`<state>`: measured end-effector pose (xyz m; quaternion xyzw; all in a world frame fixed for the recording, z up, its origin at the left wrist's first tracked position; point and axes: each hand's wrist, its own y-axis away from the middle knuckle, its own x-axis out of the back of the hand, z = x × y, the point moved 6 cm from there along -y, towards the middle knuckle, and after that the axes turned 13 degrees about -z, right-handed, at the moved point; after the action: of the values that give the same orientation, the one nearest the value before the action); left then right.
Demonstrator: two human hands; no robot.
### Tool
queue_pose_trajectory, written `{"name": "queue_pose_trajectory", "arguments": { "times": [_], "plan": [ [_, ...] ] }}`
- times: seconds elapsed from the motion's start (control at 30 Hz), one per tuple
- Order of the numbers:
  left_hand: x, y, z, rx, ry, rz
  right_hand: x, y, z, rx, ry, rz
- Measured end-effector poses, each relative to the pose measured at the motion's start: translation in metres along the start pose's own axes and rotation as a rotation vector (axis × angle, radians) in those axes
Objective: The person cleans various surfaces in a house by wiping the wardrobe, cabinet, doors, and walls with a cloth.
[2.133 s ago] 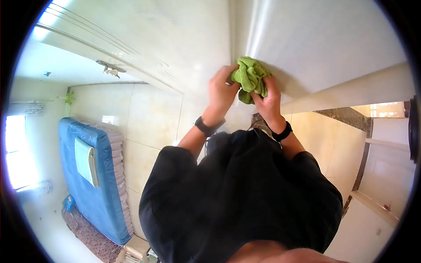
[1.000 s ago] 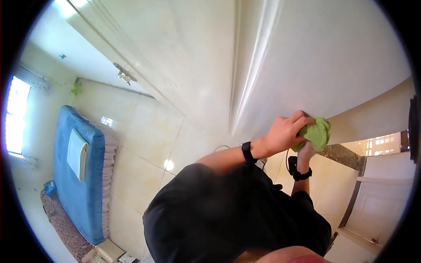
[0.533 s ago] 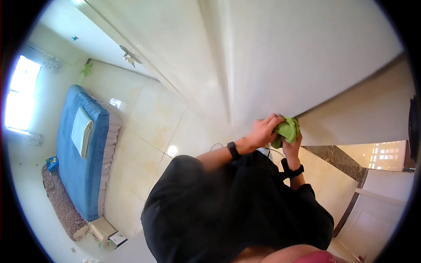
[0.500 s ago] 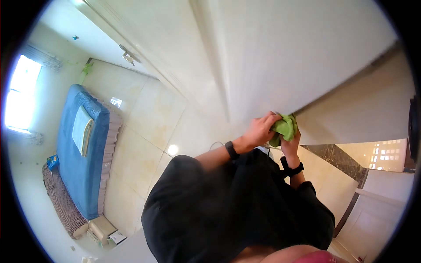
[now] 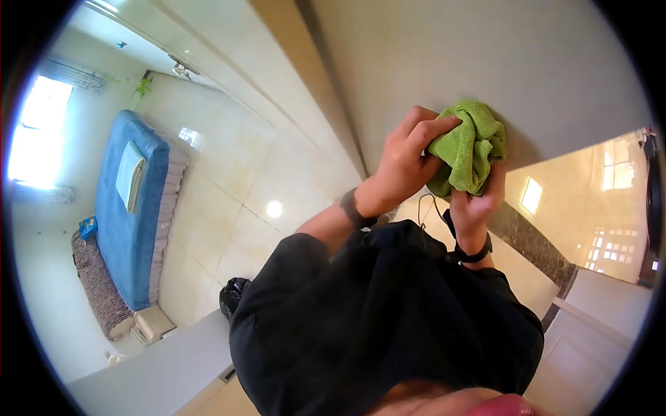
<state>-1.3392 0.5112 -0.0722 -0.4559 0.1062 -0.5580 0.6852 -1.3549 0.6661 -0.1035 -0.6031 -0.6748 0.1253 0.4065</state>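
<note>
A bunched green cloth [image 5: 468, 145] is held between both hands, close against a broad pale panel [image 5: 555, 83]; whether it presses on the panel is hard to make out. My left hand [image 5: 409, 156] grips the cloth's left side, its fingers bent over the top. From below, my right hand [image 5: 479, 201] closes around the lower right part, with some fingers hidden behind the folds. Dark bands circle both wrists.
To the left stands a bed [image 5: 132, 208] with a blue cover and a folded cloth [image 5: 130, 177] on it. A black bag [image 5: 234, 295] is beside my left elbow. Tiled floor [image 5: 229, 201] and a dark stone strip [image 5: 531, 232] lie below.
Both hands and the cloth have risen along the panel and look larger. The view has shifted, showing the panel's left edge and the black bag.
</note>
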Motion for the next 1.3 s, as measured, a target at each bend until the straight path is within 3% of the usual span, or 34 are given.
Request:
{"name": "queue_pose_trajectory", "arguments": {
  "times": [0.13, 0.27, 0.47, 0.63, 0.77, 1.1, 1.3],
  "plan": [
    [-0.049, 0.02, -0.006, 0.052, 0.031, -0.079, 0.032, 0.022, 0.023, -0.009, -0.002, -0.091],
    [-0.092, 0.075, -0.029, 0.235, 0.047, -0.194, 0.033, 0.063, 0.06, -0.025, -0.015, -0.171],
    [-0.101, 0.082, -0.012, 0.41, 0.02, -0.186, 0.046, 0.07, 0.077, -0.075, -0.125, -0.302],
    [-0.084, 0.027, 0.033, 0.069, -0.105, 0.039, 0.065, 0.021, 0.05, 0.13, -0.2, -0.151],
    [-0.088, 0.014, 0.046, 0.022, -0.138, 0.073, 0.07, 0.014, 0.052, 0.078, -0.357, -0.077],
    [-0.116, 0.089, -0.013, 0.254, -0.012, -0.157, 0.038, 0.077, 0.105, -0.282, -0.51, -0.254],
    [-0.109, 0.077, -0.001, 0.347, -0.012, -0.205, 0.044, 0.066, 0.087, -0.196, -0.393, -0.148]
  ]
}}
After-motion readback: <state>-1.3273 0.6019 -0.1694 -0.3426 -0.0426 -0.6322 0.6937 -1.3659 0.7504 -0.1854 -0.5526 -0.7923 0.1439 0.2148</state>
